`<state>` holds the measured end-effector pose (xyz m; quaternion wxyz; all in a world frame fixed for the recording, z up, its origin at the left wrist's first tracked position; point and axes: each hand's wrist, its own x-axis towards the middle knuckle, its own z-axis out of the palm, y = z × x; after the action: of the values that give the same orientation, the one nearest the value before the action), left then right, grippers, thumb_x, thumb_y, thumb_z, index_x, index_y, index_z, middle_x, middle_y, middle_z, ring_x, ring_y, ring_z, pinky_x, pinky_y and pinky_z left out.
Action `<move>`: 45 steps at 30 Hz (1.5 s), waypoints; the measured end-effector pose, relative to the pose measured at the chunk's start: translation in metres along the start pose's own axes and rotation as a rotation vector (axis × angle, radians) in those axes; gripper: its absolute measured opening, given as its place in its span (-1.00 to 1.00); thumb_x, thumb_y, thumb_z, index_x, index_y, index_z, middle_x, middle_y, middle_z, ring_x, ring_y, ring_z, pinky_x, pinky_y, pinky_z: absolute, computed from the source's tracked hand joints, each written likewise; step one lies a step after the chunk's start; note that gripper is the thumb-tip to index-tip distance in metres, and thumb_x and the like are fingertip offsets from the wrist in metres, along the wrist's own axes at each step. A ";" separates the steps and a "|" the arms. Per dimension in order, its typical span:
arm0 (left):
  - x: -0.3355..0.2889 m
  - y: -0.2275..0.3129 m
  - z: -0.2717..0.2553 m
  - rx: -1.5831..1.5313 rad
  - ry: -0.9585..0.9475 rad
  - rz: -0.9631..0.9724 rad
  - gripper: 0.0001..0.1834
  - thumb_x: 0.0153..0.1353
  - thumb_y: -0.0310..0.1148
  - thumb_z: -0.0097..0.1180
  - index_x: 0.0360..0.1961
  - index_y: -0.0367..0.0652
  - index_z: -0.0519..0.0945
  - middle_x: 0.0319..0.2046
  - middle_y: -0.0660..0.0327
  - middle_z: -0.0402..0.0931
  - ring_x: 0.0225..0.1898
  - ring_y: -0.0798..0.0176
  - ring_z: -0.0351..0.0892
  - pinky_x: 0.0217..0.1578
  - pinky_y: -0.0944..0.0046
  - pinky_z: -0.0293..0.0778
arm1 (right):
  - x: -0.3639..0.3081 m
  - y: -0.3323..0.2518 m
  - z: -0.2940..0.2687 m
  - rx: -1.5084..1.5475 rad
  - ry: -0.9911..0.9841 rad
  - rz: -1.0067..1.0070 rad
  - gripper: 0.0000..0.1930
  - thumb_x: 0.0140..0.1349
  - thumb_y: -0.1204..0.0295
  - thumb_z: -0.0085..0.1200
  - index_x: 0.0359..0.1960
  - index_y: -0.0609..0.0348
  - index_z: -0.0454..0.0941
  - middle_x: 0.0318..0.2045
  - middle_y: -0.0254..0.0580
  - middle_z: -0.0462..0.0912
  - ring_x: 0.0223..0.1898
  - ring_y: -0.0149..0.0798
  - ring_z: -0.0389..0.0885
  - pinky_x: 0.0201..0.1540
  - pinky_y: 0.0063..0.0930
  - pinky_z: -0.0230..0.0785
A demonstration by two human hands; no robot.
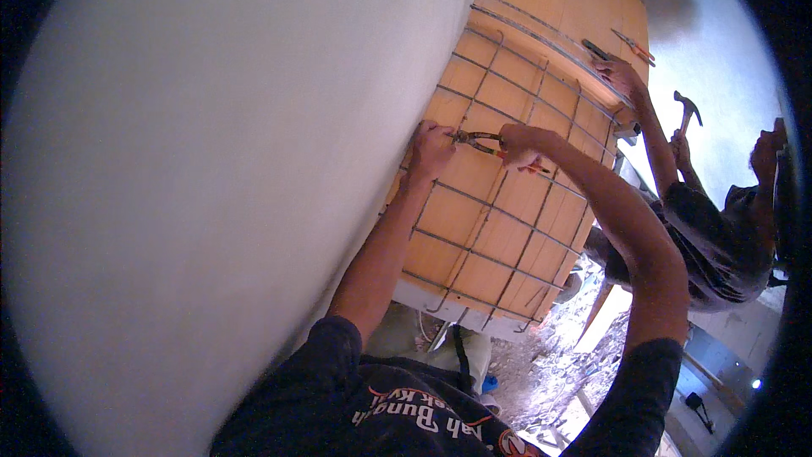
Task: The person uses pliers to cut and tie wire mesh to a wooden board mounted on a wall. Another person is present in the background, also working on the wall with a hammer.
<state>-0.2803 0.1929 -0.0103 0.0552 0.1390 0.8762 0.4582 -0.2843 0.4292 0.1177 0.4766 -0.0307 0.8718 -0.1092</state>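
Observation:
A grid of thin steel rebar (529, 228) lies over orange-brown wooden boards (457, 218). My right hand (529, 147) is wrapped round the handles of a pair of pincers (480, 140), whose jaws point left toward a bar of the grid. Close beside the jaws, my left hand (433, 149) has its fingers pinched together at the grid's left side. Whatever those fingers hold is too small to make out; it may be the bar or a piece of wire.
A pale wall (228, 161) runs along my left. To the right, a co-worker (719, 237) holds a claw hammer (687, 107) and rests the other hand near a long metal strip (541, 38). Another pair of pliers (634, 46) lies on the far boards. Rubble (541, 381) covers the ground below.

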 end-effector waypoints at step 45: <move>0.001 0.006 0.000 0.030 -0.043 0.047 -0.57 -0.03 -0.40 0.41 -0.07 -0.22 0.67 0.03 -0.07 0.48 0.10 -0.11 0.44 0.17 0.03 0.41 | -0.008 -0.009 0.027 -0.475 0.566 -0.029 -0.66 0.29 0.15 0.13 -0.39 0.22 0.54 -0.24 0.04 0.72 -0.16 0.03 0.73 -0.19 -0.10 0.59</move>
<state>-0.2806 0.1961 -0.0055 0.0612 0.1702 0.8780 0.4432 -0.2584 0.4178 0.1120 0.1945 -0.1212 0.9697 0.0852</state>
